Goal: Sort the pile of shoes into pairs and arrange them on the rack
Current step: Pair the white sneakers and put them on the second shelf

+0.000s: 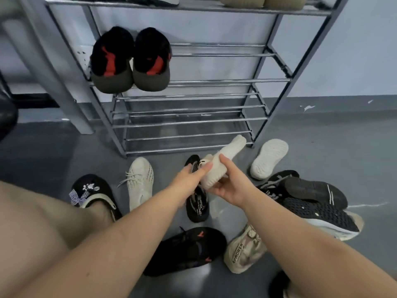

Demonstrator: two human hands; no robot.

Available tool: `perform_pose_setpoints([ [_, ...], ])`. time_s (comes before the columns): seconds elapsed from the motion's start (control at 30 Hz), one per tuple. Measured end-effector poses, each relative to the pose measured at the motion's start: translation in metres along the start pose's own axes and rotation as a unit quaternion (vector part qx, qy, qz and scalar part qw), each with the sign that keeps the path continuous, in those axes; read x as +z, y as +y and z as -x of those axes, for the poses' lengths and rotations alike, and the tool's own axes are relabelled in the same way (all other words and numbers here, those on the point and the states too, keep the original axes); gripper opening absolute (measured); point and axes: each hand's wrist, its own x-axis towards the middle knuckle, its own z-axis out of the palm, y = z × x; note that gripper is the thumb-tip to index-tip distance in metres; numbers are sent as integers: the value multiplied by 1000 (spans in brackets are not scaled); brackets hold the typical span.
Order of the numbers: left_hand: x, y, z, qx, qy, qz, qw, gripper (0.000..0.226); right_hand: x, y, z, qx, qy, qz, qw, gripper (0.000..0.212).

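Both hands grasping white shoe (221,162) at frame centre: left hand (189,179) at heel, right hand (227,188) beneath; toe points toward rack (189,121), upper right

thirteen shoes (140,181), one rack (214,80)
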Motion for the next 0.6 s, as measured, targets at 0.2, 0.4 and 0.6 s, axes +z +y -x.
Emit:
perform_pose_setpoints([
  [0.2,-3,-8,-6,-12,-128,141,982,43,0,-15,12,-25,44,195,979,49],
  [0.4,6,-17,-9,40,-71,31,996,67,-7,-13,25,-42,58,218,973,43],
  [0.6,-2,-18,-7,72,-57,34,995,65,-10,-1,25,-41,29,135,990,32],
])
